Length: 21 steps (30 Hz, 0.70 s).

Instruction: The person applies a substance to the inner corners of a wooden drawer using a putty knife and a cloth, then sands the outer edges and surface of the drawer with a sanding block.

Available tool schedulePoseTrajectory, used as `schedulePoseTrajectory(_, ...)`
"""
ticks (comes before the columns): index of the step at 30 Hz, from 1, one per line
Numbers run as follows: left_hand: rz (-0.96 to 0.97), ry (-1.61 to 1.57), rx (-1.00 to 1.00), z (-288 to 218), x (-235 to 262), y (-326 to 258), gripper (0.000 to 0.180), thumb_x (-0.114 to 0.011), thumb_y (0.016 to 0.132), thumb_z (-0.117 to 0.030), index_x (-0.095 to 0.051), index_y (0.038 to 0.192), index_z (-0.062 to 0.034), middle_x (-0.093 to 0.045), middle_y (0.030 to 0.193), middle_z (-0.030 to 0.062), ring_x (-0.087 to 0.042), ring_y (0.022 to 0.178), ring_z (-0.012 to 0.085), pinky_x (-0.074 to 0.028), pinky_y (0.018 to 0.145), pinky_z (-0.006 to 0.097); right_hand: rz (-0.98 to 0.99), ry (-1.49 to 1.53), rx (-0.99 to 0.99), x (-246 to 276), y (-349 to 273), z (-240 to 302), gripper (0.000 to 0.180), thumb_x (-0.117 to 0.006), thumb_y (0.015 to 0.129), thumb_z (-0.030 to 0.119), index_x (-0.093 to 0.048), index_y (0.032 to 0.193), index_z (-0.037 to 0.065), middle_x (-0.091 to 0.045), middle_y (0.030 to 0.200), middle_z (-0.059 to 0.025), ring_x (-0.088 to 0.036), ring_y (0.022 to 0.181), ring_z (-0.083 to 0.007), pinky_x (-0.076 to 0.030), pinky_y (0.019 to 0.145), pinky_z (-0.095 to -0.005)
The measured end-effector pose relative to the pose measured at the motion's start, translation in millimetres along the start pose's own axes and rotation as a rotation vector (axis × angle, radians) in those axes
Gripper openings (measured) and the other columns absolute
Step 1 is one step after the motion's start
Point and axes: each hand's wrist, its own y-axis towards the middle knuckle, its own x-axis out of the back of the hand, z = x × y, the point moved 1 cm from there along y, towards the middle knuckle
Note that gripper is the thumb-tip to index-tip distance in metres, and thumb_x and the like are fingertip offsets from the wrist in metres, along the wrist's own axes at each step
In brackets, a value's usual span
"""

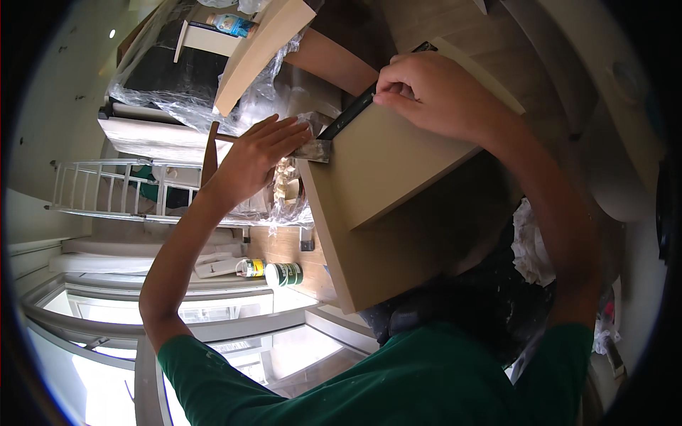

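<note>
A beige wooden panel box (398,163), open on its near side, stands tilted in front of me. A narrow black strip (352,110) runs along its far edge. My left hand (259,153) reaches over the box's left corner, fingers bent over a flat grey metal piece (312,150) that looks like a scraper blade; its handle, if any, is hidden. My right hand (433,92) is closed, thumb and fingers pinched together right at the black strip. Whatever small thing lies between those fingertips cannot be made out.
Plastic sheeting (160,99) drapes over furniture at the far left, with a light wooden board (259,53) and a blue-labelled bottle (232,25). A metal ladder (128,190) lies at left. Two tubs, one green and white (284,275), one yellow (251,268), stand near the windows.
</note>
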Motion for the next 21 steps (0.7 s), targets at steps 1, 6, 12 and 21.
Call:
schedulePoseTrajectory(1, 0.038, 0.075, 0.025, 14.7, -4.0, 5.6, 0.064, -0.057, 0.069, 0.016, -0.059, 0.130, -0.0031, -0.061, 0.133, 0.0123, -0.054, 0.128, 0.0284, -0.041, 0.112, 0.043, -0.010, -0.004, 0.000, 0.8, -0.4, 0.4, 0.019, -0.068, 0.087, 0.018, -0.067, 0.081, 0.000, -0.066, 0.074, -0.0135, -0.065, 0.070, -0.0300, -0.049, 0.064, -0.0402)
schedulePoseTrajectory(6, 0.088, 0.174, 0.228, 55.7, 6.6, 4.6, 0.057, -0.053, 0.080, 0.009, -0.049, 0.135, -0.0029, -0.065, 0.114, 0.0175, -0.064, 0.103, 0.0349, -0.049, 0.092, 0.045, -0.008, 0.035, 0.010, -0.5, -2.0, 0.2, 0.017, -0.068, 0.087, 0.017, -0.068, 0.081, 0.001, -0.066, 0.073, -0.0129, -0.065, 0.072, -0.0306, -0.050, 0.065, -0.0403)
schedulePoseTrajectory(12, 0.034, -0.049, 0.471, 35.8, 30.5, -12.4, 0.050, -0.054, 0.083, 0.007, -0.049, 0.132, -0.0063, -0.063, 0.120, 0.0154, -0.066, 0.100, 0.0348, -0.056, 0.078, 0.045, -0.032, -0.001, 0.030, 0.5, -5.9, -0.1, 0.015, -0.069, 0.085, 0.016, -0.068, 0.082, 0.001, -0.066, 0.074, -0.0134, -0.065, 0.073, -0.0313, -0.050, 0.065, -0.0414)
schedulePoseTrajectory(21, 0.120, 0.366, 0.262, -11.2, 38.6, -5.7, 0.069, -0.064, 0.076, 0.006, -0.052, 0.140, -0.0185, -0.065, 0.107, 0.0058, -0.066, 0.090, 0.0244, -0.056, 0.087, 0.041, -0.010, -0.028, 0.043, -1.5, -1.0, 2.6, 0.018, -0.066, 0.087, 0.018, -0.067, 0.081, 0.002, -0.065, 0.079, -0.0125, -0.064, 0.078, -0.0312, -0.049, 0.068, -0.0416)
